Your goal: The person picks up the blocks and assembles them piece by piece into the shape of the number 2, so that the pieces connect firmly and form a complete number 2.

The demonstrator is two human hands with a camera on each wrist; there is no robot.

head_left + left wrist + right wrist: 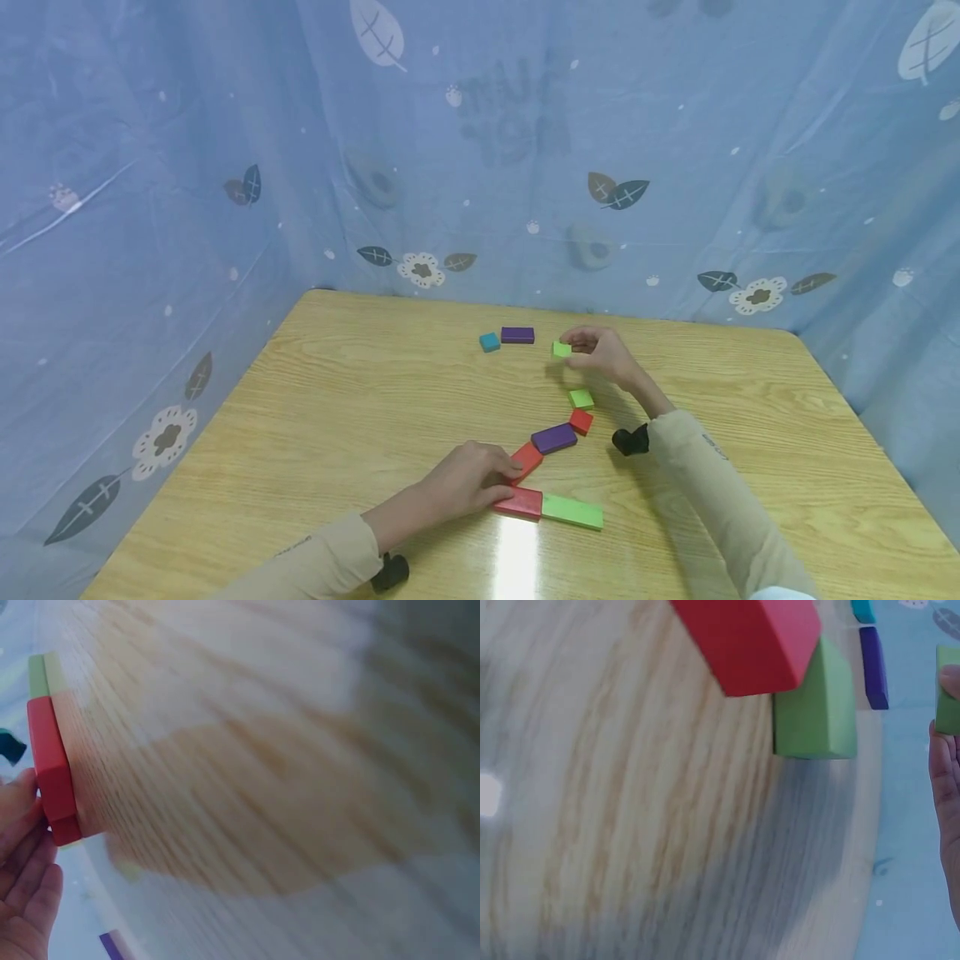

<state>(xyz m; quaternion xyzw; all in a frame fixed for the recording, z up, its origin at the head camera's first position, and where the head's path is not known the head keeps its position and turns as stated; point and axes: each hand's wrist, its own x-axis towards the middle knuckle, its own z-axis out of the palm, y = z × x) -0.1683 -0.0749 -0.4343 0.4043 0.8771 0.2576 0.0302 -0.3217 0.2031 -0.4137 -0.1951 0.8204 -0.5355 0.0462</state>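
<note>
My left hand (468, 479) is low over the table, its thumb at the near red block (525, 503) and its fingers at the slanting red block (527, 460). In the left wrist view, thumb and fingers lie around the end of a red block (51, 742); the hand hides where the two red ones meet. Farther back, my right hand (603, 354) pinches a small light-green block (560, 350) between thumb and fingers. A light-green long block (572, 512) adjoins the near red one. From the slanting block, a purple block (554, 438), small red block (581, 422) and second green block (581, 399) continue the line.
Toward the back edge lie a small blue block (490, 342) and another purple block (517, 335). A patterned blue curtain (525, 208) stands behind and beside the wooden table (360, 392). Black wrist devices hang at both sleeves.
</note>
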